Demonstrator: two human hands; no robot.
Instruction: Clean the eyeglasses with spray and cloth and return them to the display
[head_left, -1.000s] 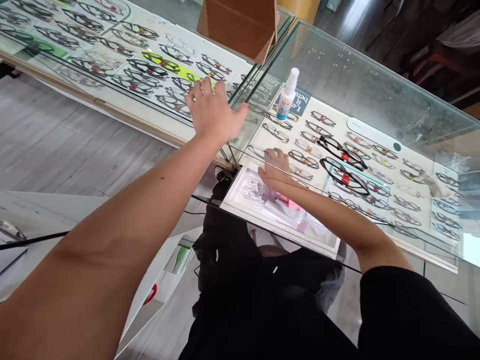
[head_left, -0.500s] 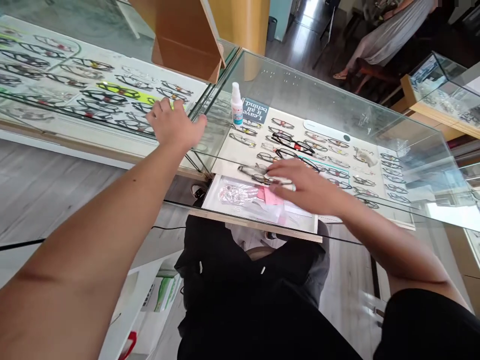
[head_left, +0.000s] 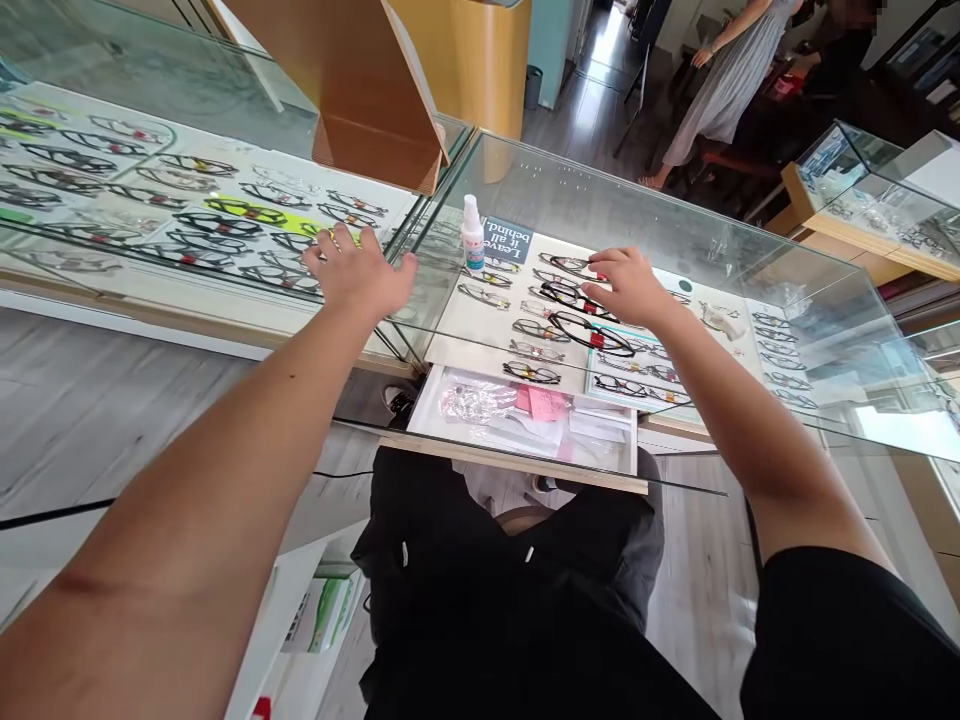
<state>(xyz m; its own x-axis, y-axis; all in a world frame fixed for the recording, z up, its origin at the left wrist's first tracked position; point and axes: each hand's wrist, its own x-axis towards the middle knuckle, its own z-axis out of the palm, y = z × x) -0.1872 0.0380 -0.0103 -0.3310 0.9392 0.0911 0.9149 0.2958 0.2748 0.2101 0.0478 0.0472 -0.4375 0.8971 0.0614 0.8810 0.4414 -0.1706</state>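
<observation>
My left hand [head_left: 360, 272] rests with spread fingers on the glass top at the left, above rows of eyeglasses; nothing is in it. My right hand [head_left: 628, 288] reaches over the right-hand display case, fingers stretched and apart. Its fingertips are at the right end of a dark pair of eyeglasses [head_left: 564, 264]; I cannot tell whether they touch. Close by, two black eyeglasses, one with a red tag [head_left: 592, 336] and one behind it [head_left: 561, 295], appear to lie on the glass top. A white spray bottle [head_left: 472, 235] stands upright left of them.
Below the glass edge, a drawer [head_left: 427, 410] is pulled out, holding plastic bags and pink paper [head_left: 544, 403]. A brown board [head_left: 367, 100] stands at the back left. Several more eyeglasses lie inside both cases. One person in a grey dress [head_left: 727, 90] is across the room.
My right hand has moved away from me and to the right. Blurred eyeglasses beside its fingers earlier no longer show there. My left hand stays on the glass; the view has shifted slightly.
</observation>
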